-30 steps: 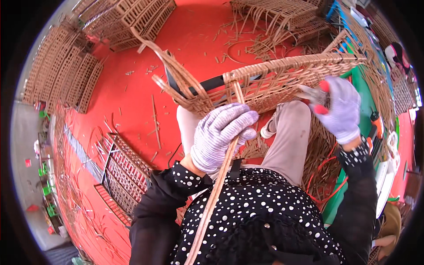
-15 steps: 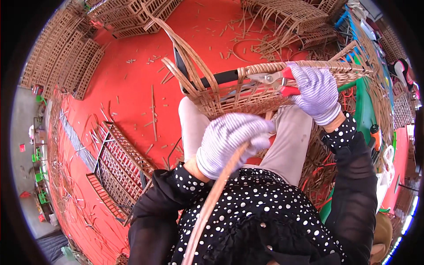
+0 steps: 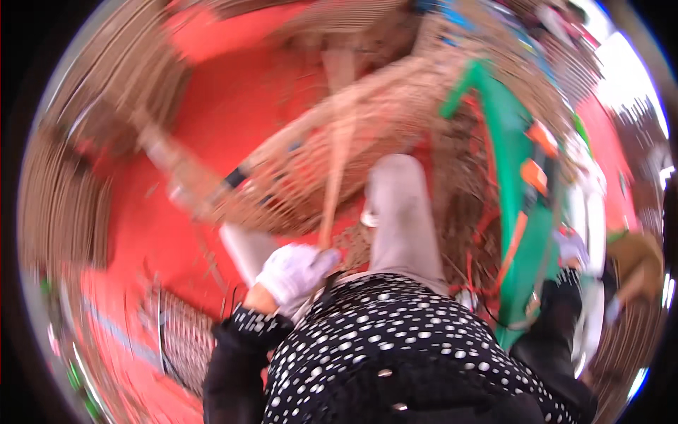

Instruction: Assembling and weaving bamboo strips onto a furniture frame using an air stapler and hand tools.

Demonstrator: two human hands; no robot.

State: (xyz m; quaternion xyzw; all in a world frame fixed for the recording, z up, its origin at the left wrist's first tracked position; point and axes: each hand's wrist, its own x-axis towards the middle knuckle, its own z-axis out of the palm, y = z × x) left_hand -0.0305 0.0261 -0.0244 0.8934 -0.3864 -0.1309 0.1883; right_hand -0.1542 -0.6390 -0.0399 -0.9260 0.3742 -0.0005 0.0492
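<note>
Green structure (image 3: 510,159) stands between right hand (image 3: 573,247) and woven panel (image 3: 296,180)

Long tan strip (image 3: 334,191) across brown woven panel (image 3: 293,173)

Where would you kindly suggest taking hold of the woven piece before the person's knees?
I would grip the long far rim of the woven piece, left of the tan strip held by the left hand, coming from above. The rim runs as one thick slanting band, while the body below is open lattice; the strip crosses in front. Blur hides detail.
</note>
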